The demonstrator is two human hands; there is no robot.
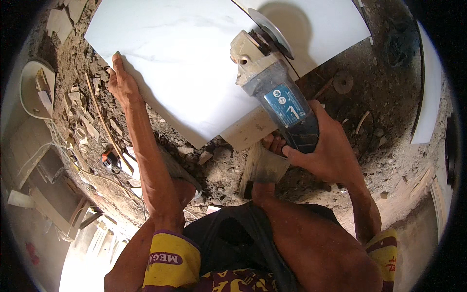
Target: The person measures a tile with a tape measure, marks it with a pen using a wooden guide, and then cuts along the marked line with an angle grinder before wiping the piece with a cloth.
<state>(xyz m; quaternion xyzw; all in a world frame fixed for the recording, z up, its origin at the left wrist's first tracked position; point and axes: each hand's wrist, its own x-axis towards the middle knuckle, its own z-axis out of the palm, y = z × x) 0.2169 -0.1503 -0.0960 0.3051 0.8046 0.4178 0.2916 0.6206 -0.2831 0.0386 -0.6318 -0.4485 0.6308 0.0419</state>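
Observation:
My right hand (323, 143) is wrapped round the dark rear body of an angle grinder (279, 95), which has a blue label and a dusty metal head. Its thin cutting disc (272, 31) stands on edge over a dark straight line across a large white tile (185, 63). A narrower piece of tile (331, 29) lies right of that line. Whether the disc spins I cannot tell. At the tile's left edge, my left hand (122, 80) grips the rim, thumb or finger on top, the other fingers partly hidden at the edge.
My sandalled foot (265, 163) is close to the tile's near edge, beside a tan board piece (248, 129). Broken tile scraps (61, 24), a tape measure (111, 159) and a thin stick (99, 114) lie on the rubble at left. A round disc (343, 82) rests on the dirt at right.

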